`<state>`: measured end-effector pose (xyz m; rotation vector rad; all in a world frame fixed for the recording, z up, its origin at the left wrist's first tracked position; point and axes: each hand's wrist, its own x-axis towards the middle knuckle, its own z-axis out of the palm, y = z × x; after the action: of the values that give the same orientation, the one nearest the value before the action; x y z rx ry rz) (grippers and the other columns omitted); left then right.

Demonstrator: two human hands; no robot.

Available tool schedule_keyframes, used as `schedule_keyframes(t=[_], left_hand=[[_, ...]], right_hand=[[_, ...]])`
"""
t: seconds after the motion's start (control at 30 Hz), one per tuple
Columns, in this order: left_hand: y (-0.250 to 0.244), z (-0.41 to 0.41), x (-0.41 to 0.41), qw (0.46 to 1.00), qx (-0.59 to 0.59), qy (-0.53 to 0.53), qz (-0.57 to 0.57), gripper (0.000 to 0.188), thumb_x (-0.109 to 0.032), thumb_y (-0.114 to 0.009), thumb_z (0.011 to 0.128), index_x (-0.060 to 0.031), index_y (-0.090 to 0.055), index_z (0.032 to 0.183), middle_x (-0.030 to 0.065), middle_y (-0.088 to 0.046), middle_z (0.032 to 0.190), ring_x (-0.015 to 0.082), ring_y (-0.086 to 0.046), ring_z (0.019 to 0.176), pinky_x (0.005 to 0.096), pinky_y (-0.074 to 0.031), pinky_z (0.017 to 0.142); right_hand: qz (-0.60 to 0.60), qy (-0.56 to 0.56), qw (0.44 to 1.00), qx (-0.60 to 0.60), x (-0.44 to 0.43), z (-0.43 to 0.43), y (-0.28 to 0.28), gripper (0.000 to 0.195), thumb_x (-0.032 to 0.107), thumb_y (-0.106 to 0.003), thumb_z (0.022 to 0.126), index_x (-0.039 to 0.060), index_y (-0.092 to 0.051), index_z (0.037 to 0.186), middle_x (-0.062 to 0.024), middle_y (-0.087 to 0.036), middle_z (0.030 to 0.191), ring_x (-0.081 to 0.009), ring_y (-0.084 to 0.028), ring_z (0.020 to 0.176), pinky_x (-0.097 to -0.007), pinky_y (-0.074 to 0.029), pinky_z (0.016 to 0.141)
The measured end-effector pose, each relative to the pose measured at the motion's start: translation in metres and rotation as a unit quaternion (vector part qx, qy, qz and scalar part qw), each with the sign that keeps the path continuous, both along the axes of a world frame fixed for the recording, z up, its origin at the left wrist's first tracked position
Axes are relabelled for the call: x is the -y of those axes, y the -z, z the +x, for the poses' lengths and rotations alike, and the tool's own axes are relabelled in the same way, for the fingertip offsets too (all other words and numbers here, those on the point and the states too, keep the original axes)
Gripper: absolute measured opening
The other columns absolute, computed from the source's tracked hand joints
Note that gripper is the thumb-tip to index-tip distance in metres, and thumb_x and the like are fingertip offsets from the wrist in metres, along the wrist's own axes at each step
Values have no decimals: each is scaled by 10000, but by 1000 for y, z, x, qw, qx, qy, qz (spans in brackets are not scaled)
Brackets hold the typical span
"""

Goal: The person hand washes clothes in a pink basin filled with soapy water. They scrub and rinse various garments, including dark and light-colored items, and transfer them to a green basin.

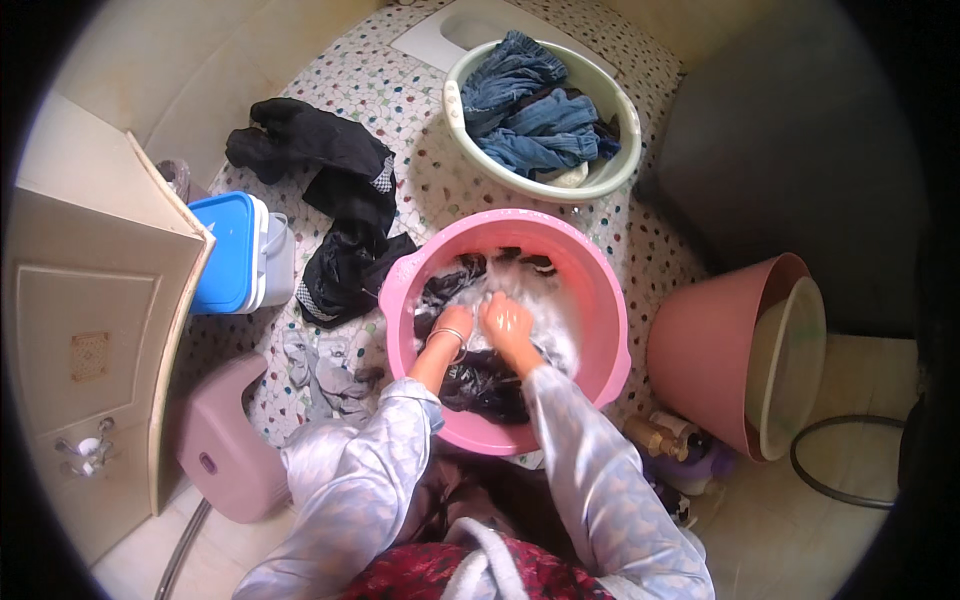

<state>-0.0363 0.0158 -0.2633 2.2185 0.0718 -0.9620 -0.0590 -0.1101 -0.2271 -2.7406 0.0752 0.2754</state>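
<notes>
A pink plastic basin (618, 322) stands on the floor before me, holding foamy water (551, 319) and dark wet clothes (484, 390). Close together inside it, both my hands are curled into fists at the suds. My left hand (455, 322), with a bangle (450, 334) at the wrist, grips dark cloth near the left-hand pile. My right hand (508, 324), wet and soapy, is closed beside it on the dark garment. Foam and fingers hide much of both grips. Black cloth bunches below my wrists, against the basin's near wall.
Beyond is a pale green basin (452, 112) of jeans (555, 124). Black clothes (330, 165) and grey socks (330, 375) lie left on the mosaic floor. A blue-lidded bucket (225, 251) and pink stool (225, 442) stand left. A pink tub (705, 352) and bottles (664, 439) are right.
</notes>
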Motion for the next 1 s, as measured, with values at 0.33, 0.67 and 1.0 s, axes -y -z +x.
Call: schedule_keyframes(t=[0.33, 0.67, 1.0], left_hand=[[16, -2, -5, 977, -64, -199, -38, 377, -313, -439, 910, -16, -647, 1013, 219, -608, 1065, 369, -577, 1015, 411, -462, 839], [19, -6, -7, 995, 41, -95, 2, 331, -213, -409, 875, -13, -652, 976, 246, -607, 1025, 380, -583, 989, 438, -458, 855], [-1, 7, 13, 991, -2, -132, 40, 563, -441, -375, 887, 44, -625, 1029, 297, -563, 1087, 407, -522, 1093, 444, -405, 932]], right_hand=[[84, -84, 993, 21, -6, -46, -73, 269, 321, -528, 836, 63, -597, 864, -202, -617, 756, -398, -606, 626, -501, -470, 550], [70, 21, 997, 28, -14, 8, -7, 271, 285, -476, 845, 69, -639, 819, -210, -610, 634, -396, -617, 604, -486, -497, 585], [-71, -84, 993, -45, 6, 39, 30, 343, 349, -481, 832, 61, -660, 788, -179, -649, 745, -353, -637, 689, -468, -499, 636]])
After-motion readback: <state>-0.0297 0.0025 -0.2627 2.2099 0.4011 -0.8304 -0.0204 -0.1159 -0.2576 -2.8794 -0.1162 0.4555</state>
